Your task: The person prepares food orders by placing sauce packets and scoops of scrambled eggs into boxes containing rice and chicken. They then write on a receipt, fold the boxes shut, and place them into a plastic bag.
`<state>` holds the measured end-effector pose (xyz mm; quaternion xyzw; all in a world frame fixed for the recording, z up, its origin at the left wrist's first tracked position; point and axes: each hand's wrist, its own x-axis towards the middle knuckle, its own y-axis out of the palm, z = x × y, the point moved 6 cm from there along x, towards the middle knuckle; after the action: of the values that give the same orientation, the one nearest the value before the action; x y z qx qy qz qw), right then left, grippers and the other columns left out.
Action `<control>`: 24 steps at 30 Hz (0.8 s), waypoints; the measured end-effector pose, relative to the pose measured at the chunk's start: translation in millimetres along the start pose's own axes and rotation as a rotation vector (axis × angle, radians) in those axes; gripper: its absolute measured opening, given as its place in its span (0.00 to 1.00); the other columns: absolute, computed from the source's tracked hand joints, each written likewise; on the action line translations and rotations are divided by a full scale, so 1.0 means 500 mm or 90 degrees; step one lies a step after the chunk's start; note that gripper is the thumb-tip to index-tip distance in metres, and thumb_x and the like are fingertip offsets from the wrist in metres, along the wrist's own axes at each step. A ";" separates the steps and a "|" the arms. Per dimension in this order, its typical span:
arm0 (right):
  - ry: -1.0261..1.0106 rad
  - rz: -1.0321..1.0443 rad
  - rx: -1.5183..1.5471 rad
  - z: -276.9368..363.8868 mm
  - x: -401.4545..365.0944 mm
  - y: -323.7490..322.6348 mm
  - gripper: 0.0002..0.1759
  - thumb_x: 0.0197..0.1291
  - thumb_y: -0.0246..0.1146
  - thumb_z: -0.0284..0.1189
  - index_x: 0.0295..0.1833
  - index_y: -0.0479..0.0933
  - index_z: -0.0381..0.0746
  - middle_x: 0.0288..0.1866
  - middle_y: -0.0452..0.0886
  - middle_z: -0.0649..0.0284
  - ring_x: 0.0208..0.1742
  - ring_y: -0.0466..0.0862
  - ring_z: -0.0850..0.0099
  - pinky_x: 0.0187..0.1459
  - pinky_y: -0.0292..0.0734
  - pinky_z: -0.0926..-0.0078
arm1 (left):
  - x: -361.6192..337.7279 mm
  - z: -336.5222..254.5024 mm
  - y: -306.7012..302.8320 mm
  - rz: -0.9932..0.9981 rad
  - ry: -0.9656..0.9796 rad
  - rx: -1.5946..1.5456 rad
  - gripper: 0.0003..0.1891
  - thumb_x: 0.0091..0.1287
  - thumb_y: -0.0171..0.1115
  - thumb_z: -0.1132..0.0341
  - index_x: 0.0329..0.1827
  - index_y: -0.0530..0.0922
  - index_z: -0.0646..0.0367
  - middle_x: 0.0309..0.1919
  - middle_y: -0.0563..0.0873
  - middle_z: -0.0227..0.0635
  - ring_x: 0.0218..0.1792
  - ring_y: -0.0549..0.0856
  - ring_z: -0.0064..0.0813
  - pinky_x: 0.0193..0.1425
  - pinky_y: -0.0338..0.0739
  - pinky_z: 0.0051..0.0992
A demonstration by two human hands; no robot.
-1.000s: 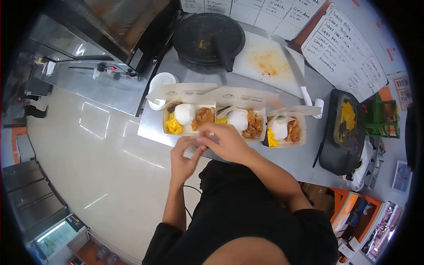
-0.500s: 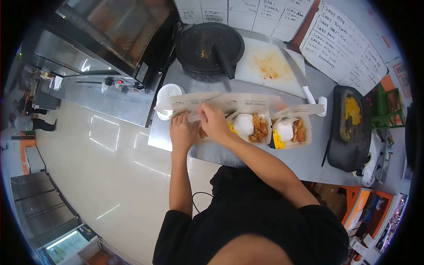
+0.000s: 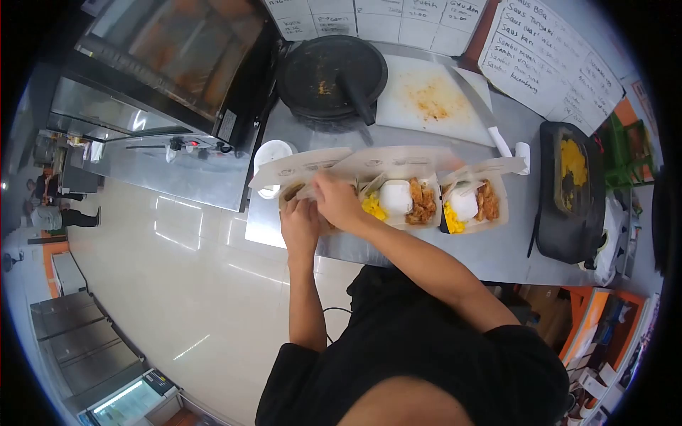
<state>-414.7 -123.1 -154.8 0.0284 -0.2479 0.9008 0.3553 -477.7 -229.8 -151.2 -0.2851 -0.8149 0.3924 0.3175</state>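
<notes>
Three open cardboard meal boxes stand in a row with their lids raised. My left hand [image 3: 301,221] is at the front of the left box [image 3: 290,190], its fingers closed at the rim. Beside it, my right hand [image 3: 337,201] reaches over the same box with fingers pinched. A pale flap-like piece [image 3: 306,192] shows between the hands; what each holds is partly hidden. Most of this box's food is covered by my hands. The middle box holds white rice [image 3: 395,199], yellow pieces [image 3: 374,206] and fried chicken [image 3: 422,201]. In the right box are rice [image 3: 464,204], yellow pieces and chicken [image 3: 487,201].
Behind the boxes are a black stone mortar [image 3: 312,78] with its pestle, a stained cutting board [image 3: 426,92] and a knife [image 3: 474,99]. A white tub [image 3: 273,152] stands behind the left box. To the right sits a black container [image 3: 572,227] with yellow food.
My left hand has drawn its fingers in and lower, toward the box's front rim. My right hand stays pinched over the left box. The camera view has shifted slightly.
</notes>
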 end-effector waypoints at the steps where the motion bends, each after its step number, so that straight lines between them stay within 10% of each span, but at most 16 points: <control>1: 0.002 -0.004 0.000 -0.006 0.001 0.004 0.07 0.63 0.58 0.23 0.45 0.73 0.33 0.40 0.83 0.45 0.44 0.84 0.43 0.46 0.77 0.50 | 0.001 -0.003 -0.001 -0.011 0.009 -0.011 0.10 0.64 0.65 0.71 0.46 0.86 0.64 0.47 0.88 0.46 0.53 0.84 0.50 0.57 0.79 0.43; 6: 0.009 0.154 -0.042 -0.022 0.005 0.054 0.14 0.62 0.59 0.27 0.52 0.74 0.34 0.50 0.81 0.41 0.51 0.81 0.42 0.51 0.76 0.49 | 0.007 0.007 -0.012 0.003 -0.092 0.010 0.11 0.62 0.66 0.73 0.48 0.83 0.62 0.44 0.87 0.46 0.50 0.83 0.50 0.54 0.78 0.45; 13: -0.185 0.010 -0.001 0.111 -0.139 -0.087 0.26 0.58 0.65 0.21 0.63 0.72 0.36 0.57 0.78 0.51 0.61 0.78 0.52 0.60 0.76 0.58 | 0.019 0.013 -0.010 -0.111 0.032 0.043 0.21 0.62 0.69 0.74 0.60 0.80 0.61 0.41 0.85 0.44 0.48 0.83 0.48 0.53 0.77 0.41; 17: -0.208 -0.028 0.062 0.125 -0.268 -0.297 0.13 0.56 0.70 0.19 0.48 0.81 0.34 0.49 0.83 0.54 0.49 0.84 0.55 0.53 0.81 0.62 | 0.026 -0.047 -0.070 -0.147 -0.148 -0.073 0.15 0.68 0.69 0.73 0.56 0.83 0.63 0.30 0.83 0.37 0.30 0.80 0.31 0.38 0.77 0.29; 19: -0.186 -0.166 -0.047 0.052 -0.318 -0.431 0.08 0.56 0.70 0.18 0.42 0.83 0.34 0.41 0.86 0.57 0.41 0.86 0.60 0.46 0.83 0.68 | 0.009 -0.100 -0.102 -0.178 -0.121 -0.089 0.11 0.70 0.68 0.72 0.53 0.84 0.65 0.27 0.81 0.34 0.26 0.76 0.25 0.33 0.75 0.25; 22: 0.191 -0.561 -0.118 -0.142 -0.369 -0.674 0.05 0.64 0.68 0.24 0.45 0.82 0.36 0.39 0.87 0.63 0.41 0.85 0.77 0.41 0.80 0.75 | -0.030 -0.220 -0.096 -0.203 0.029 -0.133 0.10 0.70 0.67 0.73 0.51 0.84 0.66 0.29 0.84 0.35 0.28 0.79 0.24 0.34 0.76 0.25; 24: 0.211 -0.639 -0.216 -0.226 -0.336 -0.825 0.15 0.64 0.67 0.30 0.54 0.81 0.37 0.49 0.86 0.57 0.48 0.86 0.65 0.43 0.82 0.68 | -0.056 -0.303 -0.050 -0.110 0.091 -0.216 0.05 0.67 0.68 0.76 0.44 0.85 0.65 0.31 0.87 0.38 0.29 0.82 0.26 0.35 0.77 0.25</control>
<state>-5.3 82.1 -115.7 -0.0565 -0.2865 0.5612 0.7745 -353.0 -193.9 -64.6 -0.2906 -0.8662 0.1991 0.3544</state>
